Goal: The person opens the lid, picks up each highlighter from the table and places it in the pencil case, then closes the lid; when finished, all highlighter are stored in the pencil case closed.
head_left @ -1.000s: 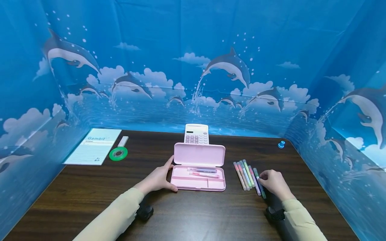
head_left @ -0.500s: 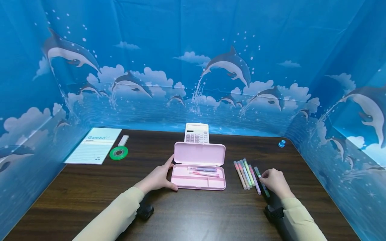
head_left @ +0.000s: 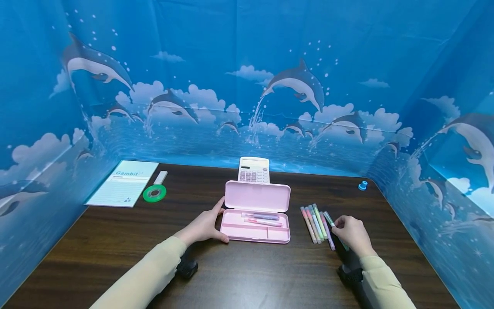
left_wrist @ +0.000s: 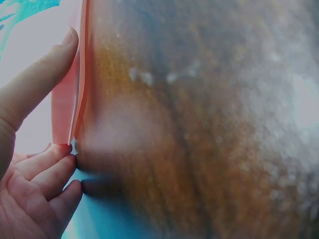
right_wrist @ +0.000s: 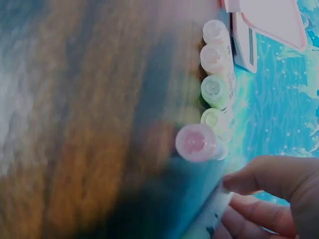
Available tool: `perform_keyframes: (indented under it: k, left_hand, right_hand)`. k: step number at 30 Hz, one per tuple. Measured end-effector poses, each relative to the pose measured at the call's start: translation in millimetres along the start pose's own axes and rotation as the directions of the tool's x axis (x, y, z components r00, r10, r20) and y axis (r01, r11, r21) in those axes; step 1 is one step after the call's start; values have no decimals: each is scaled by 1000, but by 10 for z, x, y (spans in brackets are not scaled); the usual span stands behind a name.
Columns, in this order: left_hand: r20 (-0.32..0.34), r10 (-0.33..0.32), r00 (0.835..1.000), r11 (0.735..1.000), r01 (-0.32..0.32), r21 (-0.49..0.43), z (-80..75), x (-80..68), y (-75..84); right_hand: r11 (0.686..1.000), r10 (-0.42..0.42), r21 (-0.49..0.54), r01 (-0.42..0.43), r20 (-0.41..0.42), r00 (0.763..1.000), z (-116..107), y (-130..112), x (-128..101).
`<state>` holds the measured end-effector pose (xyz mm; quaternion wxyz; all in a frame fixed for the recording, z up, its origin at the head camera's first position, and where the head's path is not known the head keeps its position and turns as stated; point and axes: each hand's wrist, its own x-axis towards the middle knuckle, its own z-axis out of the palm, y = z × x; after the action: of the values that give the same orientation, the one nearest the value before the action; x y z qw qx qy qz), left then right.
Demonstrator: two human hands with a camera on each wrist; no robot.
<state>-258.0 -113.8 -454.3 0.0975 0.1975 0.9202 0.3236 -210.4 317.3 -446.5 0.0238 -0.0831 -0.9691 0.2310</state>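
Observation:
An open pink pencil case (head_left: 266,234) lies mid-table with two pens (head_left: 262,219) in its tray and its lid (head_left: 256,196) standing up. My left hand (head_left: 210,223) rests against the case's left end, thumb on the lid's edge (left_wrist: 70,99) and fingers (left_wrist: 45,169) by the base. Right of the case lies a row of several pastel markers (head_left: 314,221), whose caps show in the right wrist view (right_wrist: 214,89). My right hand (head_left: 339,225) pinches the rightmost one, a green marker (head_left: 328,216), between thumb and fingers (right_wrist: 269,189). Most of that marker is hidden under the hand.
A white calculator (head_left: 253,170) stands behind the case. At the far left lie a pale notebook (head_left: 123,183), a green tape roll (head_left: 154,193) and a white eraser (head_left: 160,177). A small blue object (head_left: 362,185) sits at the far right corner. Blue dolphin-print walls enclose the dark wooden table (head_left: 247,274).
My right hand's fingers have settled round the green marker, which has shifted slightly away from the row. The left hand has stayed on the case.

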Motion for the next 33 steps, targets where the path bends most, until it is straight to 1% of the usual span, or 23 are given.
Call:
perform_keyframes:
  k: [3, 6, 8, 16, 21, 25, 33]
  left_hand:
    - [3, 5, 1000, 1000, -5, 6, -6, 2, 1]
    - [2, 19, 1000, 1000, -19, 15, -8, 1, 0]
    - [3, 26, 1000, 999, -26, 19, -11, 0, 0]
    - [5, 33, 999, 999, -33, 9, -10, 6, -3]
    - [7, 37, 999, 999, -37, 10, -5, 9, -3]
    - [17, 28, 999, 1000, -28, 11, -9, 7, 0]
    - [17, -2, 1000, 1000, 2, 5, -23, 11, 20]
  right_hand:
    - [999, -42, -10, 41, -51, 998, 7, -26, 0]
    - [997, -81, -20, 80, -78, 994, 8, -70, -1]
    - [995, -100, -24, 98, -80, 992, 6, -108, -2]
    - [991, -133, -28, 131, -73, 988, 26, -284, -11]
    - [979, -200, -54, 195, -92, 975, 56, -393, -20]
    - [972, -233, -68, 227, -97, 968, 90, -491, -13]
    - [959, -284, -32, 282, -86, 955, 209, -740, 18]
